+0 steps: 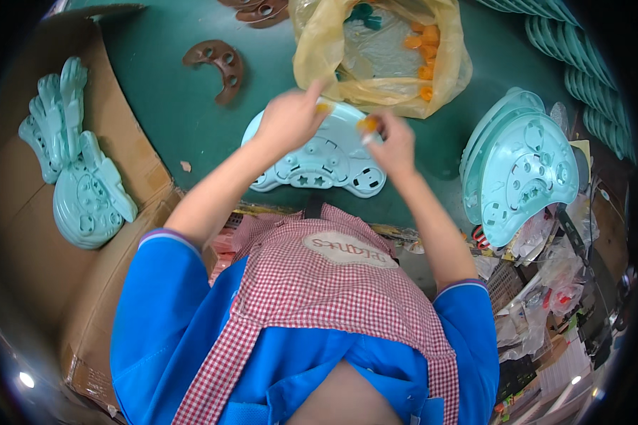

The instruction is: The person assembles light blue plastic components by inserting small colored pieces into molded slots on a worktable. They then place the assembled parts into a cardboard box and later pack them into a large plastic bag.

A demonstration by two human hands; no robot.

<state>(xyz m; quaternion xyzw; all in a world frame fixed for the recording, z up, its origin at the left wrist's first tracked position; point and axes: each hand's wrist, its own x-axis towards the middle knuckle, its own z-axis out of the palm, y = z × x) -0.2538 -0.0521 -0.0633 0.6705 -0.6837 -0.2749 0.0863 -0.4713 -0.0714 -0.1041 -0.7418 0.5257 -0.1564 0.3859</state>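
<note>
A light-blue curved plastic shell (pixel 326 166) with star-shaped and oval cutouts lies on the green table right in front of me. Over its upper left part is my left hand (pixel 288 122), smeared by motion, its fingers closed at a small orange plastic piece (pixel 323 108). My right hand (pixel 392 144), above the shell's right side, pinches another orange plastic piece (pixel 367 125) between thumb and fingers. Just beyond both hands sits an open yellowish plastic bag (pixel 315 60), with several orange pieces (pixel 427 53) and some dark green ones (pixel 364 15) inside.
A cardboard box (pixel 131 134) on the left contains stacked light-blue shells (pixel 88 205). More shells (pixel 528 173) are piled at the table's right, with nested rows (pixel 588 85) behind. Brown curved parts (pixel 223 67) lie at the back left. Plastic wrappings (pixel 539 304) hang at lower right.
</note>
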